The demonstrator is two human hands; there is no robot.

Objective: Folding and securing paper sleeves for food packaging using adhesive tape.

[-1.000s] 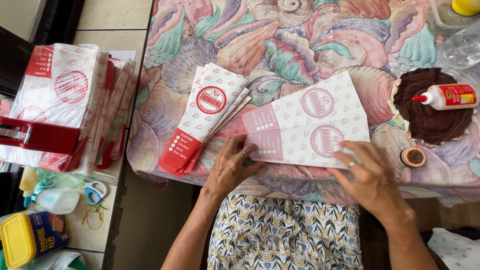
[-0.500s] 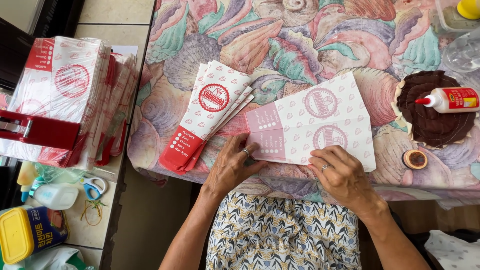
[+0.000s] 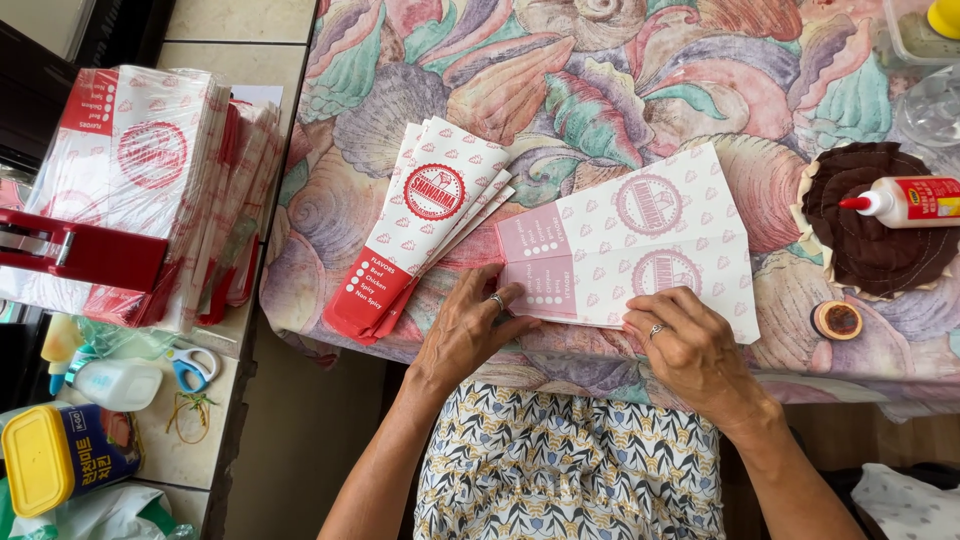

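Left hand [image 3: 465, 330] flat, fingers spread on the near left edge of a pale pink printed paper sheet [image 3: 640, 250], right hand [image 3: 690, 350] loosely curled, fingertips pressing its near edge, fanned red-and-white paper bags [image 3: 425, 225] just beside, shell-patterned tablecloth [image 3: 600, 90] beneath

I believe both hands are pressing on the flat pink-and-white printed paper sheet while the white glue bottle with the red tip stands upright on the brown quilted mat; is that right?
Not quite: the white glue bottle with the red tip lies on its side on the brown quilted mat, not upright, as the head view shows. The rest holds: the left hand and right hand both press on the flat pink-and-white printed paper sheet.
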